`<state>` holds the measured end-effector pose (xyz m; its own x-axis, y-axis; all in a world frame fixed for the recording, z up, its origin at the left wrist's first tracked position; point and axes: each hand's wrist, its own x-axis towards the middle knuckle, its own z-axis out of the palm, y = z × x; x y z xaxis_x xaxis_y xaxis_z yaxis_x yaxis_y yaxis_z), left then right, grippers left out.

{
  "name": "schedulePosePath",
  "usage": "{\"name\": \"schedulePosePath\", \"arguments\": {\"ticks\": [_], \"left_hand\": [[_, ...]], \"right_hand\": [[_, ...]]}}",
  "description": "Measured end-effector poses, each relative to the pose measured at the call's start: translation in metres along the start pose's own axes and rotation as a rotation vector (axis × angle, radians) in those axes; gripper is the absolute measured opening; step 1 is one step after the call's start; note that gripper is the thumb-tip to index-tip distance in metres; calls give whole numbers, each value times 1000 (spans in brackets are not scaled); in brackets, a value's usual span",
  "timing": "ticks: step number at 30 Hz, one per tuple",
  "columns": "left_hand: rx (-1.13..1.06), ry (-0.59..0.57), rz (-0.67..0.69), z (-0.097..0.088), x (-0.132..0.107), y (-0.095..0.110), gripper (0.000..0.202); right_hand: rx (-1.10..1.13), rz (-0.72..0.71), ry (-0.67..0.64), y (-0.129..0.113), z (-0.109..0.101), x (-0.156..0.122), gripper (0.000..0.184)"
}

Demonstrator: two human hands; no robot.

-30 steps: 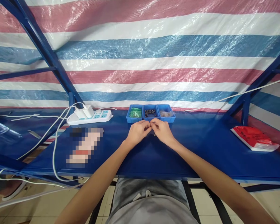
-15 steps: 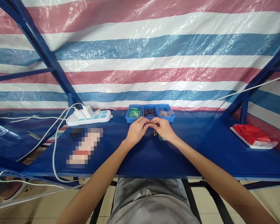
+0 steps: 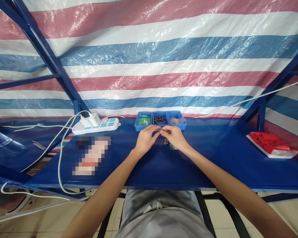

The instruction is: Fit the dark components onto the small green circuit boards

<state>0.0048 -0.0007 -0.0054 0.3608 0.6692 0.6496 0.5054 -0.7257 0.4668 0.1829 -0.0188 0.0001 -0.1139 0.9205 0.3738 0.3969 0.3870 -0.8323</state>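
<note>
Fingertips of my left hand [image 3: 146, 138] and my right hand [image 3: 173, 136] meet in a pinch over the blue table. What they hold between them is too small to name. Partly under my right hand lie a few small brass-and-dark parts [image 3: 166, 141] and a green board-like piece [image 3: 173, 146]. Just beyond my fingers stand three joined blue bins: the left bin [image 3: 136, 127] holds green pieces [image 3: 144, 120], the middle bin [image 3: 160, 114] small dark and brass parts [image 3: 160, 119], the right bin [image 3: 182, 127] clear or whitish pieces [image 3: 175, 120].
A white power strip [image 3: 115, 125] with plugged-in chargers [image 3: 90, 120] and trailing white cables [image 3: 61, 158] is on the left. Nearby is a pixelated patch [image 3: 93, 157]. At right lies a red-and-white packet [image 3: 272, 144]. Blue frame posts [image 3: 49, 62] flank the table [image 3: 213, 158].
My hands stay pinched together in nearly the same place, with only a slight shift of the fingers. The whole view has drifted a little to the right.
</note>
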Motion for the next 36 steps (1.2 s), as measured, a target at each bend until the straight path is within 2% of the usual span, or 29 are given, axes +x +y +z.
{"name": "schedulePosePath", "arguments": {"ticks": [4,10,17,25,28,32,36], "left_hand": [[-25,17,-12,1,0,-3,23],[-136,13,-55,0,2,0,26],[-297,20,-218,-1,4,2,28],[-546,-15,-380,-3,8,4,41],[-579,-53,-375,-4,9,4,44],[-574,-94,-346,-3,9,2,38],[-532,-103,-312,-2,8,-2,35]], "right_hand": [[-122,-74,-3,-6,-1,-2,20],[-243,-211,1,-6,-1,-4,16],[-322,-203,-12,-5,0,-8,14],[-299,-251,60,-3,-2,-6,11],[-283,-268,78,-2,-1,-6,13],[-272,-271,76,-2,-1,-5,18],[-201,-220,61,-3,-1,-3,19]]}}
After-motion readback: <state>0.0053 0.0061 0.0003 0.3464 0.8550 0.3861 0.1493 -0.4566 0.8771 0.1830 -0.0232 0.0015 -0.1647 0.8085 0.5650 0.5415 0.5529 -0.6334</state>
